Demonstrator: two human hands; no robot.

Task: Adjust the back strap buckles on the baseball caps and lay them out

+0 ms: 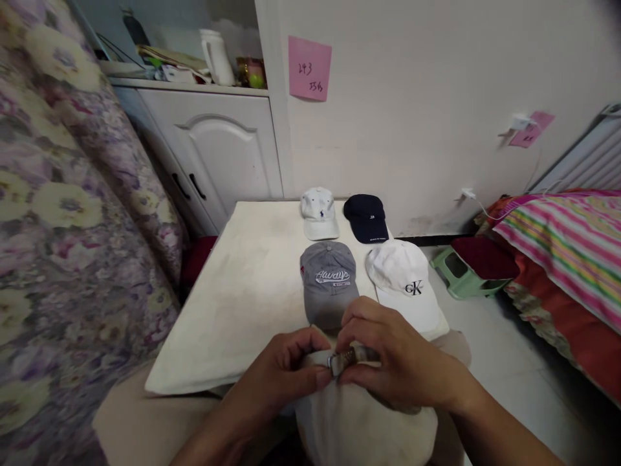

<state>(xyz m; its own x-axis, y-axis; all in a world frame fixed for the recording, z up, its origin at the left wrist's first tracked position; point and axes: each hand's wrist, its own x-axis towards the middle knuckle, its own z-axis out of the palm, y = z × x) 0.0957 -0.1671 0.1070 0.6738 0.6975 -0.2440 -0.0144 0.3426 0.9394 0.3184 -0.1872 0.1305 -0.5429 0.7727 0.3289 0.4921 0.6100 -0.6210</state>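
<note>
A beige cap [369,421] is held close to me at the table's near edge, its back strap [317,359] and metal buckle [334,364] facing up. My left hand [291,362] pinches the strap just left of the buckle. On the other side, my right hand [383,349] is closed on the strap's brownish end. Just beyond my hands lies a grey cap [330,278] with "Always" lettering. To its right sits a white cap [402,285] with a "CK"-like logo. Farther back are a pale cap [319,213] and a navy cap [366,217].
The caps rest on a white-covered table [233,291] against the wall. A flowered curtain [72,194] hangs at left, beside a white cabinet [218,142]. At right stand a green stool [460,278] and a bed with a striped cover [572,239].
</note>
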